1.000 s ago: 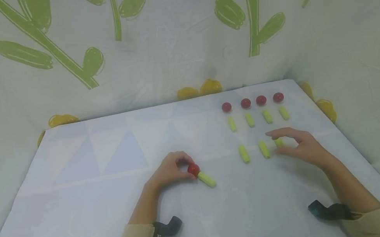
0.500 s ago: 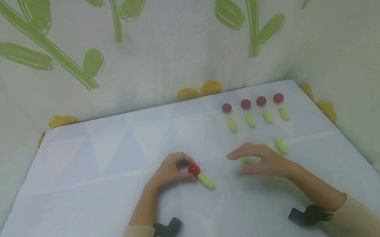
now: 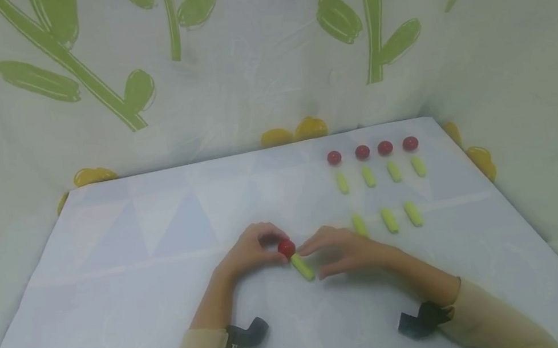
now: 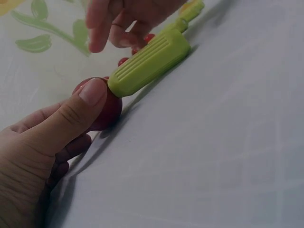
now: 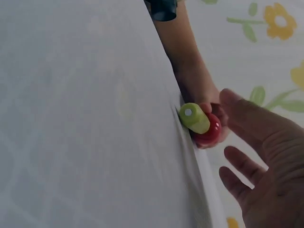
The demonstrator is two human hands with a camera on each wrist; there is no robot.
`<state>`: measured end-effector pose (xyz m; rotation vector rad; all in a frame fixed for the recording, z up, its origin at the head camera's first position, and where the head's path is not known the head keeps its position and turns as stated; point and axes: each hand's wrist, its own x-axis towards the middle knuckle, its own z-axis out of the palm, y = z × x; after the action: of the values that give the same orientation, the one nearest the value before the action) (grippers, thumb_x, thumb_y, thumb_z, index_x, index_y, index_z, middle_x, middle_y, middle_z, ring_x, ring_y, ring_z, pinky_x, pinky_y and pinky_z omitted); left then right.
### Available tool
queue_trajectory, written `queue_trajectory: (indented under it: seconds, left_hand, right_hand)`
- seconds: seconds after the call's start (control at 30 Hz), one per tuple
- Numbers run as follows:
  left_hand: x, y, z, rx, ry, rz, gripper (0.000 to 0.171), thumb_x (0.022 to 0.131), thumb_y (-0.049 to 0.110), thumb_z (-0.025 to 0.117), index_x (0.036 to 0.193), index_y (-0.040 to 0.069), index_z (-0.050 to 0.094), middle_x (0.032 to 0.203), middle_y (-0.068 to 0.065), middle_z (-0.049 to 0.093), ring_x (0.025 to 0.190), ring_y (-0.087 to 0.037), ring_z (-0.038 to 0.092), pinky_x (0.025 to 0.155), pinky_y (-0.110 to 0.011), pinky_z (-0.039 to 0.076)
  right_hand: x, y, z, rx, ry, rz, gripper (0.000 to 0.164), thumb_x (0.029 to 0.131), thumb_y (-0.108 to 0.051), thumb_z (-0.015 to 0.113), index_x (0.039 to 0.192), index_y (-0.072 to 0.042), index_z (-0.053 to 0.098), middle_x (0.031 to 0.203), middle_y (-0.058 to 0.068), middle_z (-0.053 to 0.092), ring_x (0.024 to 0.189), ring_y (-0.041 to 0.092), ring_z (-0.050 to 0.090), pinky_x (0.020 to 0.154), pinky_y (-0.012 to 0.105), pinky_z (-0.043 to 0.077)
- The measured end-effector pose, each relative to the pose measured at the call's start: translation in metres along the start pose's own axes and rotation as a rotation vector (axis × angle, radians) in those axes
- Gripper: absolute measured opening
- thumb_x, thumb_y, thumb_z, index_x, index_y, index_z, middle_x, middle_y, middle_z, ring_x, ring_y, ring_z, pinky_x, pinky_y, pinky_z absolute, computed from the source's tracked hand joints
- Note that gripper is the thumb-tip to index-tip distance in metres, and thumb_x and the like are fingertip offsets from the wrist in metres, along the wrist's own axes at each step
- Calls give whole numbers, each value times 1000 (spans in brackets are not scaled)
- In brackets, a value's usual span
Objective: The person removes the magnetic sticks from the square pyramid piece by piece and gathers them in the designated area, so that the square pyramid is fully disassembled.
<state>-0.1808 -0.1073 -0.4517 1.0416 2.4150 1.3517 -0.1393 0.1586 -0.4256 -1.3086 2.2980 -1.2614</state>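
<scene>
My left hand (image 3: 249,252) pinches a glossy red ball (image 3: 286,248) between thumb and fingers, low over the white tabletop. From the ball a short light-green rod (image 3: 303,267) points toward the right and front, its end against the ball. Ridges along the rod's side show in the left wrist view, where the thumb lies on the red ball (image 4: 111,111). A small silvery disc (image 5: 188,112) marks the rod's free end in the right wrist view. Just right of the rod, my right hand (image 3: 352,250) is held with thumb and fingers apart, nothing between them.
Several red balls (image 3: 362,152) form a row at the far right of the table (image 3: 134,305), with a row of green rods (image 3: 368,176) before them. Nearer lie three more green rods (image 3: 389,220), one partly behind my right hand. Leaf-patterned cloth (image 3: 267,72) hangs behind the table.
My right hand has moved left from the nearer rods to beside the rod at my left hand, fingers still apart. The left hand keeps its hold on the ball; the rod has swung slightly toward the front.
</scene>
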Motion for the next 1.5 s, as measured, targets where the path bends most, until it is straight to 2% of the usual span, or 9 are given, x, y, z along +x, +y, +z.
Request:
queue_trajectory:
  seconds: [0.17,0.27,0.43,0.6,0.83,1.0,1.13,1.23,1.5]
  left_hand:
    - [1,2,-2,-1,-7,-16,36,70,23,83,102,17,69,99,7,69,98,-10,60,91,-31,46]
    - [3,-9,-1,-6,-6,8,36,69,23,84,102,20,69,97,10,68,96,-8,60,89,-29,47]
    - [3,-8,2,15,0,1,36,68,13,84,101,13,69,96,3,70,94,-10,60,89,-29,46]
    - [2,-5,3,28,3,-10,36,68,9,83,101,7,69,97,-3,70,95,-16,61,90,-31,46]
    - [2,-6,1,6,-4,-30,34,70,19,83,101,17,69,97,8,69,96,-9,59,91,-30,46]
    - [0,-7,1,-25,10,-36,33,73,24,81,103,21,68,99,11,67,98,-8,59,92,-32,46]
    - [1,-6,1,-19,19,-65,34,75,26,80,106,23,67,102,13,66,102,-8,58,95,-35,45]
    - [4,-5,0,2,33,-121,34,76,28,79,108,25,67,104,14,65,104,-7,57,96,-35,45]
    - [23,-8,-2,81,138,-204,36,77,28,78,110,20,67,106,8,65,106,-11,58,96,-36,45]
  right_hand:
    - [6,7,8,-10,-19,-12,47,81,-20,74,126,-16,60,125,-7,62,110,8,52,89,26,47]
    - [9,10,12,3,-32,-18,48,81,-19,74,126,-15,60,126,-6,61,112,9,52,92,27,46]
    - [11,11,18,-19,-57,-33,47,80,-17,74,124,-11,60,129,-1,58,123,14,50,103,31,42]
    - [12,10,21,-102,-56,-65,44,80,-14,74,121,-9,62,128,1,59,124,17,50,104,32,40]
    - [12,8,22,-120,-50,-61,35,80,-13,74,113,-11,65,123,1,59,120,16,53,101,29,44]
    - [10,10,23,-146,-27,-71,28,78,-16,76,105,-14,66,120,2,58,115,16,54,97,28,46]
    - [7,11,23,-160,-32,-49,28,78,-17,76,104,-16,65,119,0,58,115,15,53,97,28,46]
    - [4,11,22,-149,-42,-28,28,78,-17,76,104,-18,64,117,-3,57,112,12,53,96,27,47]
    - [-10,13,14,-113,2,-26,31,77,-15,76,105,-18,64,117,-2,58,111,13,54,96,28,47]
